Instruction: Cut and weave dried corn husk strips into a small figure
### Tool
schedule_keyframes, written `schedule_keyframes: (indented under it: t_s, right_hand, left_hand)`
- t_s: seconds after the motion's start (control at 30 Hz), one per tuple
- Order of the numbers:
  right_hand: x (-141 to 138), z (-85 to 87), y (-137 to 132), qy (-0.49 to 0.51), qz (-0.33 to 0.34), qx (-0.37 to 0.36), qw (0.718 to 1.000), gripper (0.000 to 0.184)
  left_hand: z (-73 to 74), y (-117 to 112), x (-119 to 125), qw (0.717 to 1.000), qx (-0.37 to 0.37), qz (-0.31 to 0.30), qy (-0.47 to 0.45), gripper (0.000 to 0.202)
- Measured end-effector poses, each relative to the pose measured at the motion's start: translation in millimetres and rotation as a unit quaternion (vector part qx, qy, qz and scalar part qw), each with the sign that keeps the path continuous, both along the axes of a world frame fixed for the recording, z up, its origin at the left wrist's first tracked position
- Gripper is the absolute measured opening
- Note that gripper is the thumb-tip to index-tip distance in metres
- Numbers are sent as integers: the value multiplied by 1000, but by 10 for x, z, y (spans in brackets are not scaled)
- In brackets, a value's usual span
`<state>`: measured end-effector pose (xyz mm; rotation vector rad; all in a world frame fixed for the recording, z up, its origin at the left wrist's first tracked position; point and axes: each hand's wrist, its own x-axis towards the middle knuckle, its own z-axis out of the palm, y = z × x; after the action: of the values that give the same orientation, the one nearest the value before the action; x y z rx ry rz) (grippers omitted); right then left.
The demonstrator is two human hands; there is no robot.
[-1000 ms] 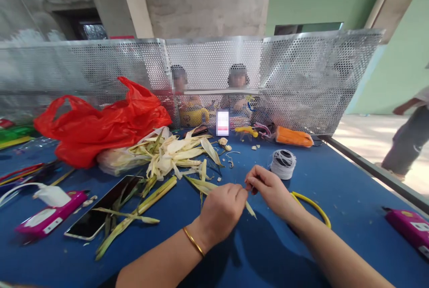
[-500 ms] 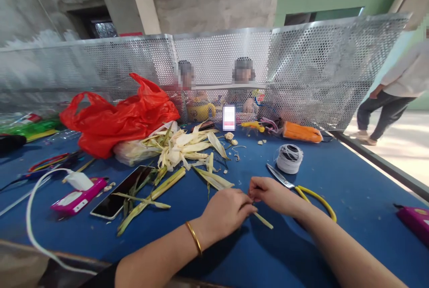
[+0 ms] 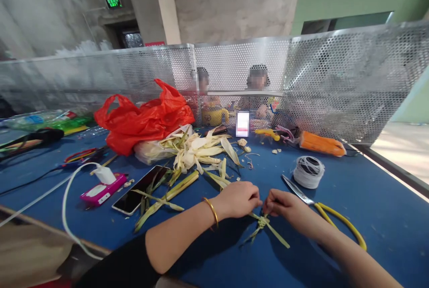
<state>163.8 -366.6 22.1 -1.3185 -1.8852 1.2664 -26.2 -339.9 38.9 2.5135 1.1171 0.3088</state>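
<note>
My left hand (image 3: 238,199), with a gold bangle at the wrist, pinches a strip of corn husk close above the blue table. Facing it, my right hand (image 3: 284,205) is closed with its fingertips at the top of the same husk piece. Between and below them hangs a small knotted bundle of pale green corn husk (image 3: 263,222), its loose ends spreading left and right. The fingers hide the ends being gripped. Right of my right hand lie scissors (image 3: 323,210) with yellow handles and a spool of white cord (image 3: 309,172).
A heap of corn husks (image 3: 197,148) lies beyond my left hand, beside a red plastic bag (image 3: 147,120). Leftward are a phone (image 3: 142,189) and a magenta device (image 3: 104,189) with a white cable. A perforated metal screen (image 3: 241,56) stands behind; two people sit beyond it.
The view has swung left, so things appear farther right. My hands have parted slightly, and the knotted husk bundle now shows beneath them, where earlier only one strip end stuck out.
</note>
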Motion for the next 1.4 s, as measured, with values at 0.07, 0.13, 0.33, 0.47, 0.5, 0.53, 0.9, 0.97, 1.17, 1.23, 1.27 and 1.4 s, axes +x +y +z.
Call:
schedule_keyframes:
  t_s: [0.07,0.13,0.33,0.47,0.5,0.53,0.9,0.97,1.17,1.23,1.27,1.4]
  right_hand:
    - [-5,19,-5,8,2,-11,1000,19]
    - [-11,41,-14,1,-3,-16,1000,19]
    - [25,-43,10,9,1,-19,1000,26]
    - [72,-123,59,24,11,-33,999,29]
    - [78,-122,62,27,10,-37,999,29]
    - [80,-113,58,29,7,-41,999,28]
    - [27,8,-27,-8,-42,-22,999,8]
    - [39,-8,-22,0,-46,-29,999,11]
    - [33,-3,-16,49,-62,-91,993,17]
    - [10,13,-23,69,-78,-112,988,21]
    - [-2,17,-27,75,-84,-119,987,22]
    - [-31,29,-36,93,-109,-132,981,25]
  left_hand:
    - [-25,47,8,994,-94,25,-55,20]
    - [-81,50,35,968,-207,64,-127,20]
    - [-180,-27,160,840,-436,133,-294,19]
    - [-179,7,181,796,-477,148,-343,22]
    - [-183,17,179,790,-483,146,-349,24]
    - [-187,23,177,785,-490,140,-352,26]
    - [-198,-9,247,773,-509,175,-336,37]
    - [-188,-14,238,770,-518,165,-333,34]
    - [-180,11,179,760,-534,161,-333,21]
    - [-183,12,169,764,-537,147,-326,22]
    - [-186,8,170,769,-536,139,-319,21]
    - [-219,-34,208,801,-497,125,-308,11]
